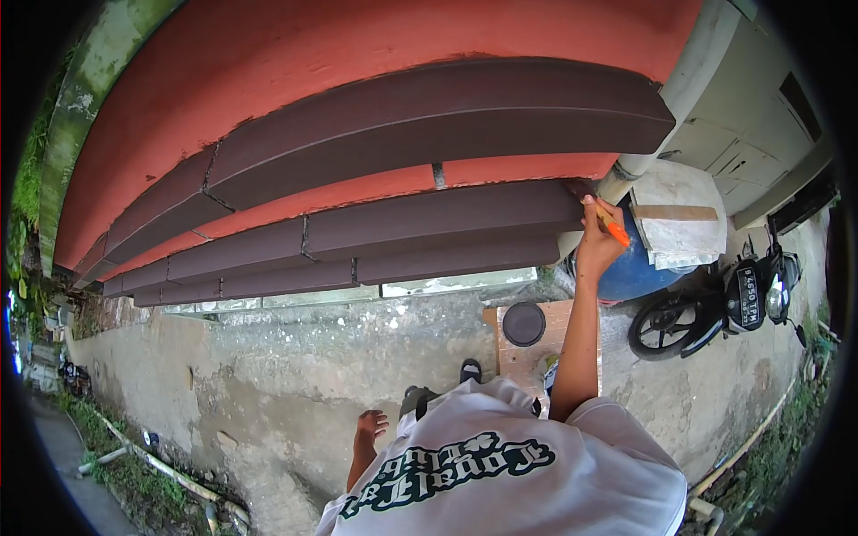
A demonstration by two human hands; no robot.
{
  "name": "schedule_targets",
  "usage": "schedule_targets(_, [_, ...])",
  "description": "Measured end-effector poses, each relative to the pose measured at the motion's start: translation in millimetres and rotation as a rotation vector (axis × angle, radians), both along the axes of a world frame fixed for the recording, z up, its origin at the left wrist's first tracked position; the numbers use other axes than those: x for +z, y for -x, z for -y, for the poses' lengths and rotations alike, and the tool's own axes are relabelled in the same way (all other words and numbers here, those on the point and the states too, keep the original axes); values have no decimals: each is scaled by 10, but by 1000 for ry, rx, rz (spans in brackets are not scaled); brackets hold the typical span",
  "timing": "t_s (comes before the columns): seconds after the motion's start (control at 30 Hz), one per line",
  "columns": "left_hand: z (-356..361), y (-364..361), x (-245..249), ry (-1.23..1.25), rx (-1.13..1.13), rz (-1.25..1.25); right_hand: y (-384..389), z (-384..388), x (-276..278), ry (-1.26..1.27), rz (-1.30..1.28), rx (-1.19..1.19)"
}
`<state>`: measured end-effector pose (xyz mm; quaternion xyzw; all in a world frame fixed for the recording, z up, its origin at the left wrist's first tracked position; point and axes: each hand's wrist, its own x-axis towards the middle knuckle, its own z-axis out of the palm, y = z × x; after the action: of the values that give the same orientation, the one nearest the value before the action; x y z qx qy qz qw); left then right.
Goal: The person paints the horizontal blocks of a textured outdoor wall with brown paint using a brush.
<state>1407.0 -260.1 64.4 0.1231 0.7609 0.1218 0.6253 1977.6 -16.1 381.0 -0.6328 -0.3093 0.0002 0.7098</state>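
In the head view, your right arm reaches straight up and away from your white shirt (536, 473), nearly fully extended, with the right hand (595, 243) raised to the right-hand end of the dark brown slats (429, 116) on the red wall (357, 45). The fingers of that hand are closed around an orange tool (614, 230). Its long axis runs on a slant, with the upper end toward the left and the slat end and the lower end toward the right. The orange part sticks out on the right side of your fingers, just above the knuckles, and its working tip is too small to make out. The tool is at the far right of the wall, just left of a pale pipe (626, 179) and above a blue drum (636, 272). Your left arm hangs down by your side, and the left hand (369, 431) is low over the concrete ground (295, 357) with its fingers loosely spread and holding nothing. A round black lid (524, 323) lies on a wooden board (536, 355) below the raised arm, and a motorcycle (715, 308) stands to the right.
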Motion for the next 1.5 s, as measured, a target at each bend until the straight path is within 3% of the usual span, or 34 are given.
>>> schedule_targets(0.37, [371,219,-17,2,29,-36,174,-35,38,103,251,-144])
schedule_targets(0.43, [353,284,-39,9,25,-25,263,-1,153,199,205,-141])
schedule_targets(0.77, [-51,628,-131,-66,38,13,603,-170,161,307,510,-191])
schedule_targets(1.5, [-531,1967,-347,-75,12,70,2123,-349,276,332,553,91])
